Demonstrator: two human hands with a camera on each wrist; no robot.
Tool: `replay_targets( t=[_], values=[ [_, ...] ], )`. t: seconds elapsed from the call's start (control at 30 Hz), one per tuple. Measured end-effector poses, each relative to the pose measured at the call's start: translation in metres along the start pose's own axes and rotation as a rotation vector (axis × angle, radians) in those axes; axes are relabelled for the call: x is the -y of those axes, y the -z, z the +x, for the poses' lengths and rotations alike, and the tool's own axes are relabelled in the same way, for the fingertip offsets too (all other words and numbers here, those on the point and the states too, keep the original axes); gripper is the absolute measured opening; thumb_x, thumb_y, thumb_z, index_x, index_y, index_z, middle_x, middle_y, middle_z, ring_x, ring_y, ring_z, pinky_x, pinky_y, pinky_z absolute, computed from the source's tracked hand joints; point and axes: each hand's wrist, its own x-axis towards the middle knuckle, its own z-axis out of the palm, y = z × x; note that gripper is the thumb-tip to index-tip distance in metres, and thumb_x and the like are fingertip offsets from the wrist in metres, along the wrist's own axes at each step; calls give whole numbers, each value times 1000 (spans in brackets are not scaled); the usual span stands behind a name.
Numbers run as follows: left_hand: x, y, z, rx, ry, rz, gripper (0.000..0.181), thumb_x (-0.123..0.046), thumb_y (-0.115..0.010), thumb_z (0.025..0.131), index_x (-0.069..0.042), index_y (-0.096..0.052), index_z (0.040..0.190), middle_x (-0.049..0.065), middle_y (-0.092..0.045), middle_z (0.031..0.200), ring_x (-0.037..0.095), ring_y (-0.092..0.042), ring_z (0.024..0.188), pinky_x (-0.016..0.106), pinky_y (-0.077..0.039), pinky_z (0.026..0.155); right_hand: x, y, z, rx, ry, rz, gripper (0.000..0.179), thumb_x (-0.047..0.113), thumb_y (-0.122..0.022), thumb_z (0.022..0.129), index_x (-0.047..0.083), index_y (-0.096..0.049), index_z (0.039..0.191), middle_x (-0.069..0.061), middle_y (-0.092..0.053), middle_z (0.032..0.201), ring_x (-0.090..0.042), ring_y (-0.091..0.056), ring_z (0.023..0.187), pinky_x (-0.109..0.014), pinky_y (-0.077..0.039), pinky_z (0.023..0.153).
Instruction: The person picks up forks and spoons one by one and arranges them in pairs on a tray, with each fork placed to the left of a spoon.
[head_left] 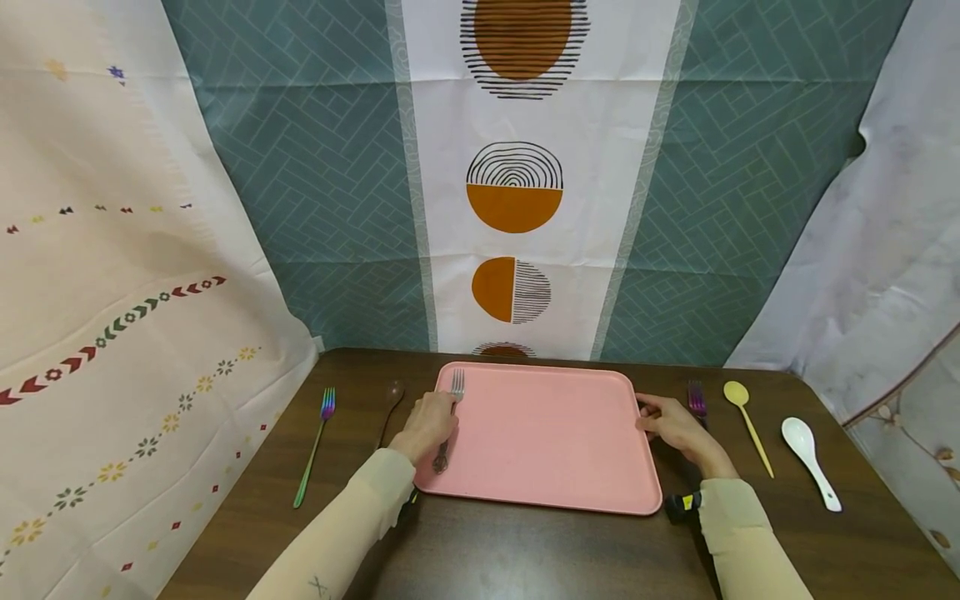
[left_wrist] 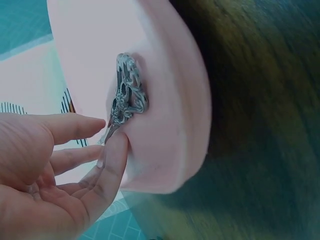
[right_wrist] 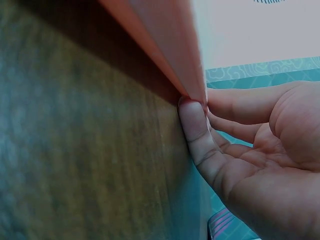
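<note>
"Two hands over the table [head_left: 555,558]; what does each hold?"

"The left hand [head_left: 430,423] pinches the silver fork [left_wrist: 122,102] near its middle, fingertips closed on the shaft; the fork lies along the left side of the pink tray [head_left: 543,437]; the right hand [head_left: 678,427] pinches the tray's right rim between thumb and fingers."

"How should the fork handle?"

"Stiff and fairly light, I'd judge; smooth metal may twist in a fingertip pinch; its ornate handle probably offers more purchase."

"And the tray?"

"Likely light, rigid plastic, hard to break but slick; whether its right edge is raised off the table, I can't tell; take it by the raised rim, at opposite sides; lifting one side alone would probably tip it and set the fork sliding if let go."
</note>
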Motion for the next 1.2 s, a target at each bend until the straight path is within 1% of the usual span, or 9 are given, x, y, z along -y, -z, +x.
replay_targets(
  t=[0.13, 0.23, 0.37, 0.5, 0.7, 0.8, 0.93, 1.03, 1.2],
  values=[
    [2, 2, 0, 10, 1, -36, 21, -4, -64, 98, -2, -74, 116, 12, -71, 98, 19, -56, 65, 32, -44, 54, 1, 0, 0, -2, 2, 17, 63, -5, -62, 96, -21, -34, 149, -18, -58, 101, -23, -60, 87, -31, -58, 73],
    [6, 4, 1, 17, 11, -61, 17, -6, -61, 99, -4, -75, 109, 12, -70, 93, 19, -54, 62, 32, -40, 52, 2, 0, 1, -3, 4, 29, 63, -5, -62, 95, -22, -34, 149, -19, -57, 100, -23, -60, 86, -31, -58, 73],
    [10, 8, 3, 7, 7, -78, 23, -9, -60, 99, -7, -78, 114, 14, -74, 106, 21, -55, 67, 33, -39, 53, 3, 0, 3, -4, 1, 27, 63, -4, -62, 96, -21, -34, 150, -18, -58, 100, -23, -60, 86, -31, -58, 73],
    [11, 12, 5, -2, -7, -97, 31, -11, -60, 100, -7, -75, 127, 14, -73, 122, 23, -57, 71, 34, -39, 54, 2, 2, 3, -8, 7, 21, 63, -4, -62, 96, -21, -33, 150, -17, -58, 100, -24, -60, 87, -32, -58, 73],
    [12, 15, 6, -1, 1, -173, 35, -9, -59, 101, -5, -70, 134, 16, -74, 113, 18, -55, 62, 31, -38, 50, -1, 3, 3, -1, 25, 31, 62, -4, -61, 97, -20, -34, 150, -19, -59, 101, -25, -63, 86, -34, -58, 72],
    [14, 17, 8, -17, -4, -231, 36, -7, -59, 101, -3, -68, 136, 14, -74, 105, 17, -62, 66, 29, -44, 53, -2, 5, 3, -5, 31, 29, 62, -4, -61, 97, -20, -34, 150, -19, -59, 101, -25, -63, 86, -34, -58, 72],
    [17, 18, 10, -44, -2, -294, 37, -7, -61, 101, -4, -68, 136, 15, -75, 111, 18, -69, 71, 29, -47, 55, -2, 5, 3, -9, 30, 22, 62, -4, -61, 97, -21, -34, 150, -19, -59, 102, -24, -63, 87, -33, -58, 73],
    [20, 18, 12, -58, -1, -312, 36, -8, -61, 101, -5, -68, 136, 15, -74, 114, 18, -67, 69, 29, -46, 54, -2, 4, 2, -6, 26, 18, 62, -3, -61, 97, -21, -34, 150, -19, -60, 101, -24, -64, 85, -34, -58, 73],
    [28, 19, 7, -93, -12, -330, 35, -8, -60, 101, -4, -69, 135, 13, -74, 105, 16, -64, 72, 29, -50, 60, -4, -2, 0, -8, 20, 18, 61, -4, -61, 97, -21, -35, 149, -17, -61, 99, -24, -63, 83, -32, -57, 71]
  ],
)
